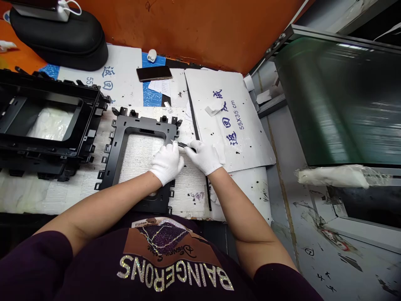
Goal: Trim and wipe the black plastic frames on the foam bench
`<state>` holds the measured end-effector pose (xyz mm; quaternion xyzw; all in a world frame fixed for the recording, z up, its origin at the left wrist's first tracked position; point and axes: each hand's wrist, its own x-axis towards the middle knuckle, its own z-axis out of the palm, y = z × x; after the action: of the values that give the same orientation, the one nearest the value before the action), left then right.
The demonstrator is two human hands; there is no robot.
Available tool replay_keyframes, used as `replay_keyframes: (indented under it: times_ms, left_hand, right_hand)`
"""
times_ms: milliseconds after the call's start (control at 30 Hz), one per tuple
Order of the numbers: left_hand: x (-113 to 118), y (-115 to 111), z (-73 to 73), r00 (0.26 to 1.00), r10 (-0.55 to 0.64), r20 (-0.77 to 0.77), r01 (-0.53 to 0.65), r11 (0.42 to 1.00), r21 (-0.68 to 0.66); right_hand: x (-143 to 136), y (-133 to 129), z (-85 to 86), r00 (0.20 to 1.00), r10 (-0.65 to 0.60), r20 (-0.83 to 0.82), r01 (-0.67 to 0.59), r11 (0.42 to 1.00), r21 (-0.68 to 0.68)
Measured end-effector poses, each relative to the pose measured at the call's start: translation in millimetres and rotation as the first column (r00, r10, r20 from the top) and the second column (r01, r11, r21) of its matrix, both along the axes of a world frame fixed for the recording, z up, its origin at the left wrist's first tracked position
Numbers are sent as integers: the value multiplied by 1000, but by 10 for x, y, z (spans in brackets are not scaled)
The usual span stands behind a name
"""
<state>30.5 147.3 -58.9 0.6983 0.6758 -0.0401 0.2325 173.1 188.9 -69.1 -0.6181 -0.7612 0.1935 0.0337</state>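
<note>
A black plastic frame (114, 155) with clips along its edges lies on the white foam-covered bench in front of me. My left hand (167, 162), in a white knit glove, is closed around the right side bar of the frame. My right hand (204, 156), gloved the same way, grips a thin dark craft knife (182, 144). The knife points left, its tip at the frame's upper right side near my left fingers. Whether the tip touches the plastic I cannot tell.
More black frames (78, 146) are stacked at the left. Behind lie a phone (154, 73) and a black case (59, 37). White foam sheets (250, 138) with dark scraps on them are at the right, beside a green conveyor belt (338, 104).
</note>
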Motion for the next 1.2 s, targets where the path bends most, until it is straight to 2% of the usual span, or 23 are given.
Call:
replay_keyframes:
  times_ms: [367,467,600,633,667,700,733,800,833,867,900,933,967,1000,1033,1067,1133,1200]
  left_hand:
    - [-15,-34,-39,1000,-8,10,7,998,59]
    - [-60,-75,-108,999,24,26,-28,990,141]
    - [-151,-37,-204,994,103,44,-112,946,305]
    - [-169,-12,-209,996,68,52,-82,941,327]
    - [-186,8,-202,998,-15,65,-7,942,335]
    - [-203,16,-183,985,-151,85,116,938,326]
    - [-224,4,-156,940,-319,119,271,912,310]
    - [-290,-103,-91,760,-610,222,547,786,287]
    - [-340,-198,-61,681,-677,278,615,736,285]
    - [-403,-316,-36,658,-678,326,614,735,289]
    - [-477,-447,-17,702,-616,358,546,788,285]
    - [-559,-579,-2,791,-487,370,408,871,274]
    - [-643,-701,9,880,-303,365,227,945,236]
    - [-721,-802,17,928,-124,350,72,985,159]
    - [-788,-877,21,944,2,329,-19,999,50]
    - [-838,-922,20,946,62,318,-41,996,-74]
    - [-877,-935,2,920,42,389,76,956,-283]
    - [-848,-887,-19,849,32,527,183,918,-351]
  right_hand:
    - [-122,-182,-133,994,-106,-8,106,993,53]
    - [-107,-315,-184,976,-206,-72,214,970,118]
    - [14,-518,-251,900,-360,-247,409,892,192]
    - [49,-559,-263,885,-372,-280,429,885,181]
    - [84,-595,-274,875,-378,-304,438,885,160]
    - [115,-626,-283,865,-383,-324,443,887,134]
    - [142,-654,-292,853,-392,-346,450,887,106]
    - [178,-716,-314,807,-430,-406,486,873,42]
    - [183,-757,-327,769,-459,-445,513,858,1]
    - [177,-809,-341,723,-490,-487,535,843,-54]
    - [158,-874,-354,674,-520,-525,543,830,-127]
    - [125,-949,-365,621,-555,-553,534,816,-219]
    - [78,-1034,-372,570,-596,-566,506,797,-330]
    - [19,-1120,-375,522,-638,-566,461,769,-442]
    - [-49,-1203,-372,482,-674,-559,406,738,-539]
    - [-119,-1276,-366,451,-699,-556,351,711,-609]
    - [-251,-1374,-348,404,-715,-570,281,690,-667]
    - [-341,-1405,-324,351,-715,-604,260,694,-671]
